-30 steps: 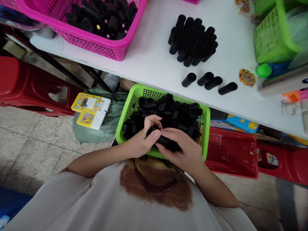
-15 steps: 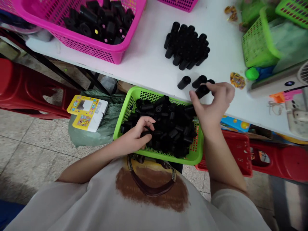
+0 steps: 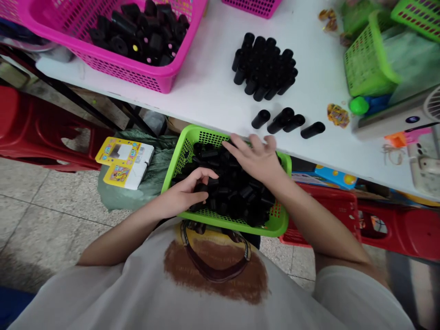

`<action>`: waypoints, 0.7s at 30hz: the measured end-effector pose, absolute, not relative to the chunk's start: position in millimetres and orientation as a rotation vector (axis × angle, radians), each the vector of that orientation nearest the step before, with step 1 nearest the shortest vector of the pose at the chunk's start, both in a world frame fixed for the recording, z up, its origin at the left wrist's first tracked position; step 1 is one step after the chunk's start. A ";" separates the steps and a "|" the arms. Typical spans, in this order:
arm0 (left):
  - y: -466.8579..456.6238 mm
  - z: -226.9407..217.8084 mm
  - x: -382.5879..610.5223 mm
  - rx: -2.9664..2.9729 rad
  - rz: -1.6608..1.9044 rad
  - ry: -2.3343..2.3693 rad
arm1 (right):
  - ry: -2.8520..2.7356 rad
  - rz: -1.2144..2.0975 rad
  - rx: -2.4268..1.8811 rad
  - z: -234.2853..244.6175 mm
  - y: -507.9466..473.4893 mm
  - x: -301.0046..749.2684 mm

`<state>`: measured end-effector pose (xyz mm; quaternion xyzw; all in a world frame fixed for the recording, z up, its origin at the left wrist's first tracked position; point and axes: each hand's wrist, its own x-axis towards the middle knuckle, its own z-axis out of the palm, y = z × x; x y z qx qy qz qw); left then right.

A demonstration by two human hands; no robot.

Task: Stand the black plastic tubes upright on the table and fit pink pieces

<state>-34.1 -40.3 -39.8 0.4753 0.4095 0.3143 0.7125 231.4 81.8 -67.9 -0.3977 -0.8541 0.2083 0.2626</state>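
Near the white desk, black pieces fill a green basket beneath the left hand and right hand. The left hand is curled, though whether around a piece I cannot tell; the right hand spreads its fingers loosely. Beyond the right hand stand a row of black tubes and, farther off, a dense cluster; a pink basket lies beyond the left hand.

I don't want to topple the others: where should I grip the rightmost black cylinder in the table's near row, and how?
Probably pinch the rightmost black cylinder round its upper sides, right hand coming from the right: it appears to stand on end, with its neighbouring black cylinder a gap away on the left.
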 end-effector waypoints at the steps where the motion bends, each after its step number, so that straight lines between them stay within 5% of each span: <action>1: -39.7 -39.8 -32.7 1.074 0.704 0.888 | -2.371 0.623 -1.060 -68.1 81.4 223.7; 12: -40.5 -37.5 -31.6 1.097 0.893 0.720 | -2.580 0.563 -0.849 -50.3 74.0 218.9; 21: -32.2 -43.0 -2.1 0.473 1.118 0.753 | -1.821 0.944 -0.963 -19.5 -29.4 215.5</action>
